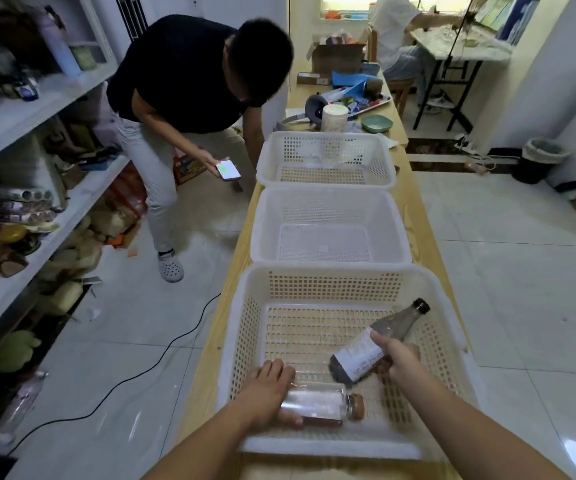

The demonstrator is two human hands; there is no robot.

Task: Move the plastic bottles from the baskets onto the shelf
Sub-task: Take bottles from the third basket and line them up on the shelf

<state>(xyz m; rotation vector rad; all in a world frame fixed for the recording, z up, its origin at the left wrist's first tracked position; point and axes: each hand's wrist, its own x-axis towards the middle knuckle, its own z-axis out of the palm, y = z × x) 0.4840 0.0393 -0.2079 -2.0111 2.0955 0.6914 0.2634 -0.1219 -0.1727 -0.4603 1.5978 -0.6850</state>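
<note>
Head view: three baskets stand in a row on the long wooden surface (416,237), running away from you. Both of your hands are inside the nearest white plastic lattice basket (331,287).

Your left hand (272,393) grips the clear plastic bottle with a brown cap (317,403). The fingers curl over its base end and the thumb lies along the near side. This bottle lies on its side near the front wall of the basket, cap pointing to your right.

Your right hand (397,358) grips the dark plastic bottle with a white label and black cap (376,344) around its lower body. This bottle is tilted, with the cap up and away towards the right wall and the base low over the basket floor. Whether the base touches the floor cannot be told. The two bottles are near each other but apart.

The middle white basket (328,209) and the far white basket (328,147) stand beyond, rim to rim.

The white shelf unit (20,119) runs along your left, well apart from the baskets, with blurred goods on its boards.

A person in a black shirt (182,71) bends over between the shelf and the surface, holding a lit phone (228,169). A black cable (141,372) crosses the tiled floor.
</note>
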